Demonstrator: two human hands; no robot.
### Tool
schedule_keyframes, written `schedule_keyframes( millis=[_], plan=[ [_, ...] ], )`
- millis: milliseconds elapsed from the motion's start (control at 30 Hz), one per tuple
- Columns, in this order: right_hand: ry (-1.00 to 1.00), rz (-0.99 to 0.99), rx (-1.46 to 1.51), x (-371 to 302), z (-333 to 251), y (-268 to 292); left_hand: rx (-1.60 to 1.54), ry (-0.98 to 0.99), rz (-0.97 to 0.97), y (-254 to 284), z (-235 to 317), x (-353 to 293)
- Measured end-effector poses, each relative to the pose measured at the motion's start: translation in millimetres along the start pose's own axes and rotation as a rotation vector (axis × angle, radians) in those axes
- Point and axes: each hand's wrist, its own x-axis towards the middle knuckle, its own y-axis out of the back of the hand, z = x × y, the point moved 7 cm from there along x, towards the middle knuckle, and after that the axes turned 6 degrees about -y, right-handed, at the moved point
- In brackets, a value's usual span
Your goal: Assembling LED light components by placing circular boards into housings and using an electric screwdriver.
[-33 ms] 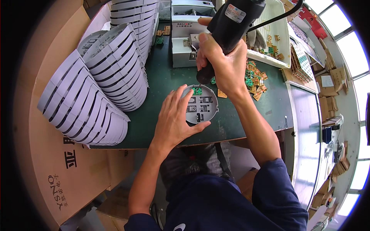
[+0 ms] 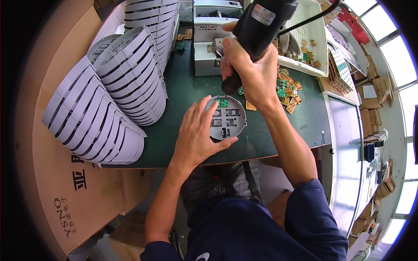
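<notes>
Grey housing [image 2: 238,126] in left hand [image 2: 196,130], black driver [image 2: 257,37] in right hand [image 2: 257,76], grey stacks [image 2: 98,115] left, machine [image 2: 203,58] behind, loose boards [image 2: 281,93] right

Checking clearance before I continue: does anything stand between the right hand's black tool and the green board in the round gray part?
Nothing visible stands between the black tool and the green board. The left hand has fingertips close by, at the board's left edge.

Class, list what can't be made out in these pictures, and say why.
Head view, all four:
- Black tool: upper end, cut off by the top edge.
- Round gray piece: part of its left rim, behind the left hand.
- Green board: whether the tool's tip touches it, too small to tell.
- Right hand: some fingers, hidden behind the tool.
</notes>
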Motion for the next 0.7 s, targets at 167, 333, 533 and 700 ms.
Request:
schedule_keyframes(
  millis=[167,333,533,700],
  plan=[
    [-0.028,-0.078,-0.049,1.3,3.6,-11.0,0.011,-0.003,0.002,1.3,1.3,0.2],
    [-0.044,-0.115,-0.105,0.7,5.8,-15.2,0.022,-0.005,0.008,-1.7,0.6,0.6],
    [-0.079,-0.129,-0.094,2.1,9.1,-13.7,-0.008,-0.004,0.022,1.9,0.0,1.2],
    [-0.019,-0.123,-0.052,14.2,4.0,-17.7,-0.021,-0.007,0.029,2.8,-0.8,0.2]
  ],
)
